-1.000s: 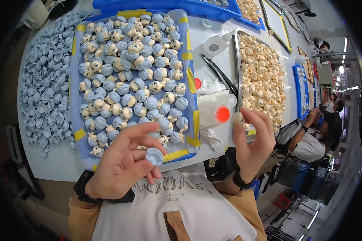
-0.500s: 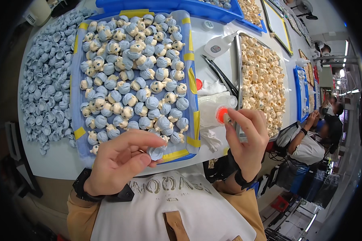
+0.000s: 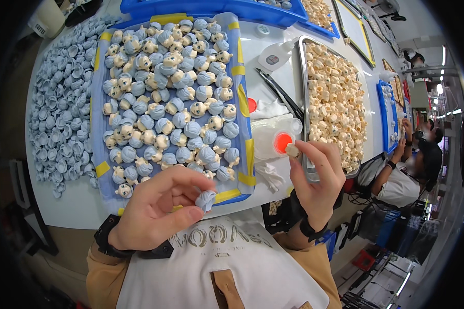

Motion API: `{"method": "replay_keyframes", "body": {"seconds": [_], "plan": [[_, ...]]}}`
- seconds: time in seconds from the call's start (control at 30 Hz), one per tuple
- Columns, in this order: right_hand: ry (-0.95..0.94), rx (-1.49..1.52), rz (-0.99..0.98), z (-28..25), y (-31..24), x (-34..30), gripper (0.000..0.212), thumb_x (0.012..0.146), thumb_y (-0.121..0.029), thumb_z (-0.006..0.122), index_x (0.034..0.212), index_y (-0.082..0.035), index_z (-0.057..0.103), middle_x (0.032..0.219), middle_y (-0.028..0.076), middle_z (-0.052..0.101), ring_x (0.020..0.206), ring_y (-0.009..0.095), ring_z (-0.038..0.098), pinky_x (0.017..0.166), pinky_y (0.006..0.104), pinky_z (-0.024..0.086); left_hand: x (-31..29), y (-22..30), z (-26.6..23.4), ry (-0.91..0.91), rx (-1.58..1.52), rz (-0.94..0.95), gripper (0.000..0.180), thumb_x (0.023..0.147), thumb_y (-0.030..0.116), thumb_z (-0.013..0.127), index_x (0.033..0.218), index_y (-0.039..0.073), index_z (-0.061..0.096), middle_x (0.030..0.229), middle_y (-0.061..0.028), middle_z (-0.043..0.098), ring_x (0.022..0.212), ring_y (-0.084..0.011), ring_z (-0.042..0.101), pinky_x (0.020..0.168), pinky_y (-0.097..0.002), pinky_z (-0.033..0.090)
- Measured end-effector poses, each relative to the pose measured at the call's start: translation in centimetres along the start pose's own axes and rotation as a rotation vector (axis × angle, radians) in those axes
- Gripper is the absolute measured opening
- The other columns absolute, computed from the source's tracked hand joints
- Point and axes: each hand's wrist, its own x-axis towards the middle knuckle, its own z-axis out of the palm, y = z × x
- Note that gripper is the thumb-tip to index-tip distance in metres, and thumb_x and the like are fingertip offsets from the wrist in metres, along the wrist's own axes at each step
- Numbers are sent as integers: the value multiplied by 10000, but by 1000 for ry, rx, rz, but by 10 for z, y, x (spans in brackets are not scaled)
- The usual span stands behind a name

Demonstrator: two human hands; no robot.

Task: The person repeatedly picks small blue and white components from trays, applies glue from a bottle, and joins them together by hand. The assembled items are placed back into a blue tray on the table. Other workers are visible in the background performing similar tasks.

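Here the left hand (image 3: 157, 208) pinches a small blue hair-shaped plastic cap (image 3: 207, 199) between thumb and fingers, close above the blue tray's (image 3: 245, 154) near edge. The right hand (image 3: 319, 177) grips a cream doll-head piece (image 3: 292, 150) at the fingertips, held beside the red-lidded container (image 3: 282, 142) within reach on the bench (image 3: 72, 203).

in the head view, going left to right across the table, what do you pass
Loose pile of pale blue hair pieces → blue tray of small doll heads → left hand pinching a blue hair piece → dish with a red middle → right hand holding a cream head piece → metal tray of cream head pieces → a co-worker at the far right.
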Motion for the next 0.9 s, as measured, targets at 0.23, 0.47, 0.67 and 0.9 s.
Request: {"method": "replay_keyframes", "body": {"seconds": [0.23, 0.47, 0.67, 0.9], "plan": [[-7, 335, 1, -2, -24, 0, 366, 572, 46, 689, 929, -21, 647, 830, 97, 590, 708, 230, 543, 605, 322, 425, 2, 1, -2, 21, 27, -16, 353, 816, -64, 552, 1160, -77, 474, 1099, -127, 557, 1004, -152, 547, 863, -287, 446], [-138, 542, -165, 19, -57, 5, 406, 556, -2, 709, 955, -36, 649, 845, 65, 592, 717, 218, 545, 613, 309, 404, 2, -1, 2, 25, -44, 17, 318, 813, -77, 557, 1124, -74, 491, 1058, -140, 582, 989, -172, 576, 844, -289, 481], [-194, 472, -306, 27, -52, 5, 478, 583, -155, 740, 1032, -44, 620, 882, 54, 582, 756, 217, 528, 653, 337, 402, 1, 2, 1, 18, -24, -63, 391, 825, -44, 559, 1195, -58, 433, 1041, -142, 588, 974, -179, 582, 828, -288, 487], [-95, 286, -326, 39, -65, -4, 408, 613, -262, 709, 949, -45, 629, 888, 38, 571, 773, 205, 535, 678, 336, 397, 2, 7, 7, -36, -26, -184, 639, 856, 59, 577, 1358, -31, 192, 1014, -146, 600, 929, -152, 588, 788, -251, 471]]}}
